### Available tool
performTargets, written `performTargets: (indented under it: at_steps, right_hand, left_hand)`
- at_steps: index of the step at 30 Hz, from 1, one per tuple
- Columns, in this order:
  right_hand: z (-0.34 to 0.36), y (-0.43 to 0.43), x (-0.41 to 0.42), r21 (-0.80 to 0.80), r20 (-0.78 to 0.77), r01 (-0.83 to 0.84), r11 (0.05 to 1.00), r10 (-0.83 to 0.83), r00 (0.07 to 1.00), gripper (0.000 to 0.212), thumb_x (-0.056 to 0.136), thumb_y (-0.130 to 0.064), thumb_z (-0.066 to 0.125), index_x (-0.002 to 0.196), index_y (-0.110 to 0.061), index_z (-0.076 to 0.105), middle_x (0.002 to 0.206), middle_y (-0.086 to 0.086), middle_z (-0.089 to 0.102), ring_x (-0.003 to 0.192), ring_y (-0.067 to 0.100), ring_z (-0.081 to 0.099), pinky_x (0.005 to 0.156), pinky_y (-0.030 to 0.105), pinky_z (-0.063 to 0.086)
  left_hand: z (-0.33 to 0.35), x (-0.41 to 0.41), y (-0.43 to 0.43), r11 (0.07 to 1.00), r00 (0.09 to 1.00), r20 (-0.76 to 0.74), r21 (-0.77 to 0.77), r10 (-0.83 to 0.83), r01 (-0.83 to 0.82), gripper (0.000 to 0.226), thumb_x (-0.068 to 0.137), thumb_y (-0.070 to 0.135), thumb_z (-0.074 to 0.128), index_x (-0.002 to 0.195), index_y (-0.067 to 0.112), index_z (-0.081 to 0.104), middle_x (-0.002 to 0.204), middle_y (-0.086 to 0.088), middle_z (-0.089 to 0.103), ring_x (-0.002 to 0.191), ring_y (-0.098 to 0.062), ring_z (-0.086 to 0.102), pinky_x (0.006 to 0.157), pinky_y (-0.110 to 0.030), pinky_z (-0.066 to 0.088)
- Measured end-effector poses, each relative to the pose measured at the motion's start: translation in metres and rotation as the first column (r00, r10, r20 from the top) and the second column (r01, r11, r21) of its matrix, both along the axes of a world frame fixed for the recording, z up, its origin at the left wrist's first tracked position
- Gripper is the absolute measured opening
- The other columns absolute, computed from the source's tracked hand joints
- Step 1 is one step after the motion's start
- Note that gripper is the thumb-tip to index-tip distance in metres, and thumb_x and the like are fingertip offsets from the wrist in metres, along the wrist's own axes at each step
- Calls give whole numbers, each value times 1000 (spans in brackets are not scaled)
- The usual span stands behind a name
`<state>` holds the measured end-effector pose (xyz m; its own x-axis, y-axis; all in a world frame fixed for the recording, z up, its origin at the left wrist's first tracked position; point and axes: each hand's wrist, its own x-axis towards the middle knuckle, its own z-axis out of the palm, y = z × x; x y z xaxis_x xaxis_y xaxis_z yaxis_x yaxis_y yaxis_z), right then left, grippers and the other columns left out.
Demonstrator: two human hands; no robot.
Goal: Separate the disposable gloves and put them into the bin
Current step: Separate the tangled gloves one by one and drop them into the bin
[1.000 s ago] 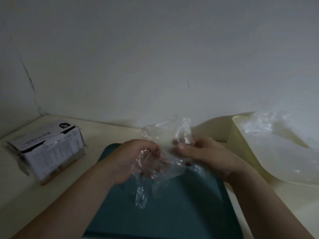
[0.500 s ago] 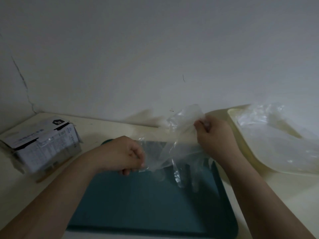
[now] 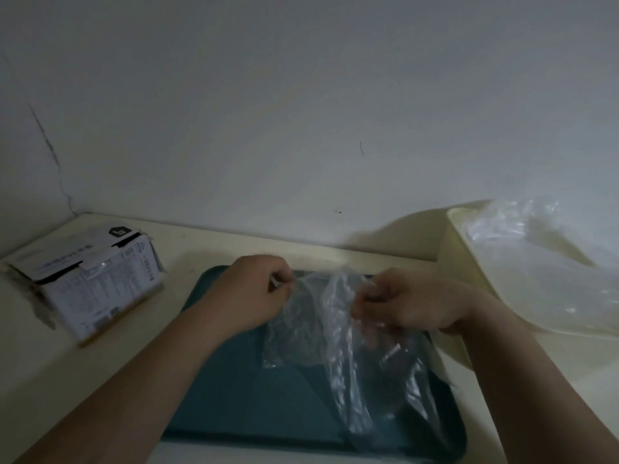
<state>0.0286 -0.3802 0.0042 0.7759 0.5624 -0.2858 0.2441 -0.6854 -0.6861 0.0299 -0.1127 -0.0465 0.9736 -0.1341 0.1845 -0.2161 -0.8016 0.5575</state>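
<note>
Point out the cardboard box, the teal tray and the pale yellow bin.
cardboard box [image 3: 97, 289]: head view, printed front face.
teal tray [image 3: 234, 396]: head view, bare surface near its left side.
pale yellow bin [image 3: 457, 259]: head view, outer left wall.

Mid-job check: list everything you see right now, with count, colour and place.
held gloves: one clump, number unclear, clear, stretched between both hands above the tray
tray: one, teal, on the table in front of the person
bin: one, cream, right of the tray
binned gloves: one heap, number unclear, clear, in the bin
box: one, white with print, on the table at left
table: one, cream, under everything
wall: one, white, cracked at left, behind the table
left hand: one, grip pinching the clump's left edge
right hand: one, grip pinching the clump's right edge
</note>
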Motion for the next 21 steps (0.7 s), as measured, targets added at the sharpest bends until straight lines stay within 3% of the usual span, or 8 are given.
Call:
performTargets:
  at_steps: [3, 6, 8, 14, 17, 19, 21]
  right_hand:
    - [-7, 0, 2, -127, -21, -140, 982, 138, 990, 29, 104, -29, 60, 94, -6, 74, 89, 9, 78, 79, 26, 75, 81, 42, 62]
    - [-9, 4, 4, -195, 51, -169, 966, 182, 982, 30, 104, -27, 59, 88, -5, 71, 72, -4, 67, 65, 7, 60, 73, 26, 52]
    - [-8, 6, 3, -217, 47, -171, 961, 185, 982, 27, 104, -27, 59, 87, -9, 72, 71, -8, 64, 65, 3, 57, 72, 22, 49]
    - [-1, 11, -7, -264, 6, -230, 937, 240, 971, 20, 101, -35, 64, 84, -31, 74, 76, -19, 69, 73, -3, 63, 79, 22, 47]
    - [11, 14, -15, -206, 95, -221, 953, 245, 965, 31, 103, -36, 62, 72, -38, 67, 67, -21, 64, 65, -4, 60, 75, 21, 45]
    - [19, 14, -22, -98, 170, -220, 970, 235, 957, 26, 103, -32, 63, 79, -31, 73, 72, -14, 68, 67, 1, 63, 75, 24, 49]
    - [23, 14, -26, 37, 211, -200, 979, 188, 959, 15, 102, -26, 66, 96, -22, 80, 87, -8, 76, 79, 9, 70, 84, 32, 57]
  left_hand:
    - [-10, 3, 5, 989, 993, -100, 142, 54, -40, 31, 89, 53, 73, 108, 31, 62, 111, 14, 59, 92, -4, 57, 72, -19, 42]
    - [-18, 5, 5, 988, 976, -203, 148, 82, -52, 49, 80, 63, 78, 109, 29, 59, 111, 11, 56, 98, -9, 58, 84, -30, 51]
    - [-20, 7, 6, 997, 968, -240, 49, 77, -67, 46, 78, 55, 83, 107, 26, 63, 105, 10, 62, 95, -9, 62, 88, -31, 55]
    - [-15, 1, 5, 988, 972, -236, -146, 20, -55, 16, 82, 25, 84, 77, 23, 68, 72, 9, 68, 66, -3, 60, 64, -23, 49]
    - [2, -6, 6, 975, 987, -156, -211, 33, -66, 15, 84, 26, 80, 76, 24, 68, 70, 10, 68, 61, 2, 59, 58, -15, 46]
    - [13, -12, 6, 954, 995, -89, -293, 35, -60, 17, 84, 29, 80, 75, 27, 65, 68, 13, 67, 63, -4, 59, 62, -23, 48]
    - [25, -20, 1, 910, 998, -56, -412, 31, -51, 24, 88, 24, 81, 76, 22, 61, 64, 13, 66, 60, -2, 58, 61, -22, 46]
